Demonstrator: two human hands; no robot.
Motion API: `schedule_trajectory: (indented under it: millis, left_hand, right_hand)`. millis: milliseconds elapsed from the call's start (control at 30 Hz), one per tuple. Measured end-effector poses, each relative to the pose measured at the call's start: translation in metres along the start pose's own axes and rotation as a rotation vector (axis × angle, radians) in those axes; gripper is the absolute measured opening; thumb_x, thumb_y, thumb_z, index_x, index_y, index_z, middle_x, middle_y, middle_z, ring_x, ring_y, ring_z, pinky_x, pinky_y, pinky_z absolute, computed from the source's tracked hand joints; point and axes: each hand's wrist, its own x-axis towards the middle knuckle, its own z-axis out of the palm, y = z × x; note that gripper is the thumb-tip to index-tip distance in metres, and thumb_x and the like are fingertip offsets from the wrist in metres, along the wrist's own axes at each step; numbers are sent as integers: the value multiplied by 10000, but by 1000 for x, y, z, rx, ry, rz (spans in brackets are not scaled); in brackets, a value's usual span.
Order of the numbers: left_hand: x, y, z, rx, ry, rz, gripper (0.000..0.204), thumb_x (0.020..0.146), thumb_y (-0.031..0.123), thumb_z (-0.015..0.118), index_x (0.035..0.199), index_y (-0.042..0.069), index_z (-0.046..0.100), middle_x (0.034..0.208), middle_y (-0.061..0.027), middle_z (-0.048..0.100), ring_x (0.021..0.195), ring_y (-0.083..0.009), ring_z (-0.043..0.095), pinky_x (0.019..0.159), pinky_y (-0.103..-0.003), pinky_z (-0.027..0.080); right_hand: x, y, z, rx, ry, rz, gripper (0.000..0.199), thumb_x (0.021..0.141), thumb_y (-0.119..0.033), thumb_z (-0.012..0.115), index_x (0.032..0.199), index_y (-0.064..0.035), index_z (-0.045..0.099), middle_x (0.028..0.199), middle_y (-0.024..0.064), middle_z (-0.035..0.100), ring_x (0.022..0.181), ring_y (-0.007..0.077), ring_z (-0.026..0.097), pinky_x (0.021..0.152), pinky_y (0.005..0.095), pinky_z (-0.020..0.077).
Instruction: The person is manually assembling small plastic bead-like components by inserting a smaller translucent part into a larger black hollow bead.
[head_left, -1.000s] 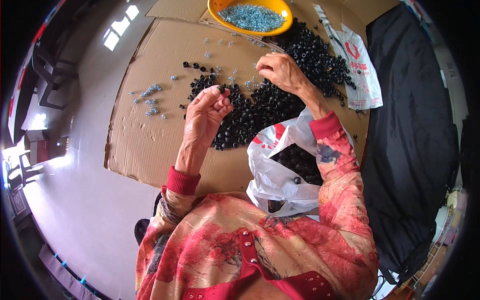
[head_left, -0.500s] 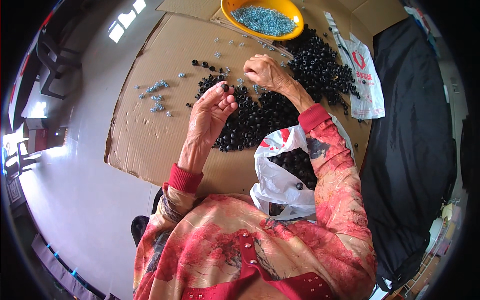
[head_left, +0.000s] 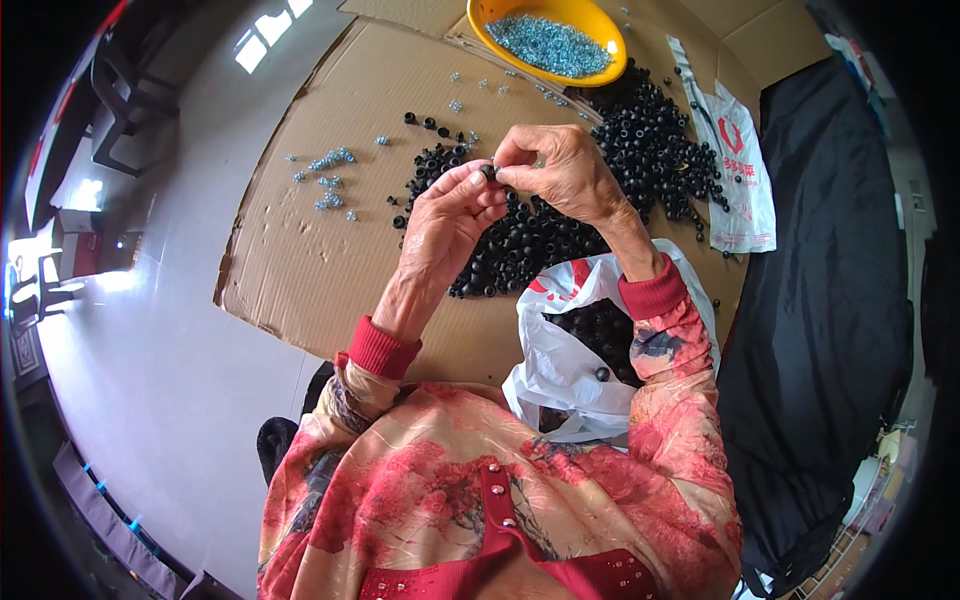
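Between the thumb and fingers of my left hand is a small round black cap-like piece. My right hand meets it there, thumb and forefinger pinched at the piece's right side. Whatever sits in that pinch is too small and covered to name. Below both hands spreads a pile of loose black pieces, some showing round openings. Tiny clear-blue pieces lie scattered in small clusters on the cardboard, left of the pile.
A yellow bowl full of clear-blue pieces stands at the far side. Another heap of black pieces lies right of it, beside a flat white plastic bag. An open white bag holding black pieces sits near my right forearm.
My right hand has come left and nearer, from above the cardboard to the black piece in my left hand. The left hand still holds that piece; the whole view has shifted slightly.
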Motion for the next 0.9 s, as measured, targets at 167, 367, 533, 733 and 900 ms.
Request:
schedule_trajectory:
  millis: [167, 367, 533, 733, 900]
  left_hand:
    - [-4, 2, 5, 143, 8, 64, 180, 891, 90, 525, 1045, 1, 552, 880, -57, 611, 776, -140, 599, 741, -293, 511]
    - [-5, 4, 7, 192, 5, 73, 189, 886, 90, 535, 1043, -13, 555, 879, -63, 615, 765, -139, 595, 738, -293, 508]
    - [-5, 7, 11, 183, 23, 80, 183, 886, 85, 532, 1036, -17, 560, 876, -69, 618, 761, -145, 597, 738, -294, 507]
    - [7, 17, 16, 113, -110, 71, 197, 892, 91, 515, 1047, -24, 552, 884, -81, 614, 766, -152, 589, 738, -308, 507]
    - [7, 30, 18, 61, -167, 73, 178, 881, 75, 527, 1027, -23, 561, 878, -89, 621, 737, -160, 600, 725, -300, 512]
  right_hand:
    - [1, -4, -4, -94, -64, -34, 68, 715, -67, 625, 719, -5, 597, 624, 70, 616, 566, 114, 584, 533, 270, 470]
    - [4, -11, -7, -63, -112, -3, 85, 712, -78, 636, 724, -2, 599, 620, 87, 611, 563, 124, 585, 527, 280, 468]
    - [6, -11, -4, -58, -43, -96, 97, 716, -82, 658, 721, -8, 594, 616, 64, 611, 566, 105, 576, 516, 250, 456]
    - [27, 2, -19, 324, -226, 59, 199, 691, -129, 730, 769, -15, 586, 674, 20, 611, 625, 72, 557, 555, 209, 443]
    - [38, -3, -22, 253, -248, 23, 225, 692, -147, 730, 829, -21, 604, 728, 20, 626, 661, 67, 565, 587, 203, 453]
